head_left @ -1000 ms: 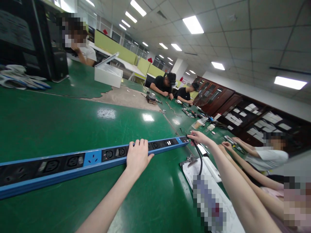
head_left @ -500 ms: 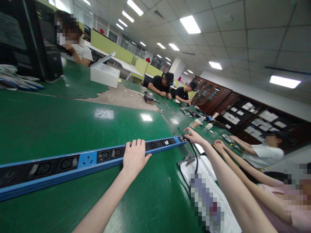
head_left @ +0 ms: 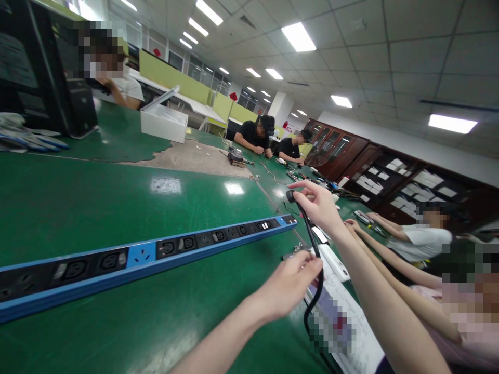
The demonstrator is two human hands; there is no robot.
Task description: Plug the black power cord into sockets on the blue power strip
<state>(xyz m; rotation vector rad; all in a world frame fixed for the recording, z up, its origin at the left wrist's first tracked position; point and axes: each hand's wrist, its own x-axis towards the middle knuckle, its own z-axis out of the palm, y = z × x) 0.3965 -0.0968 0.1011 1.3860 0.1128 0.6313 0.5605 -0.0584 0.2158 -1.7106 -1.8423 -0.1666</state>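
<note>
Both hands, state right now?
Left hand: fingers partly curled at the thin, flexible black cable; can't tell whether its grip is closed.
Right hand: closed, holding the stubby black plug at that cable's end.

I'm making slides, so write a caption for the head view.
Right hand holding a black plug, left hand at its cable, near a blue power strip on a green table.

Tiled ceiling (head_left: 413, 67), upper right; lit lights (head_left: 299, 36) across top. Dark wood cabinets (head_left: 336, 149), right. Yellow-green partitions (head_left: 175, 74), upper left; glass windows (head_left: 197, 68) behind. Pale pillar (head_left: 280, 106), upper middle. Glossy green table (head_left: 198, 200), lower frame.
</note>
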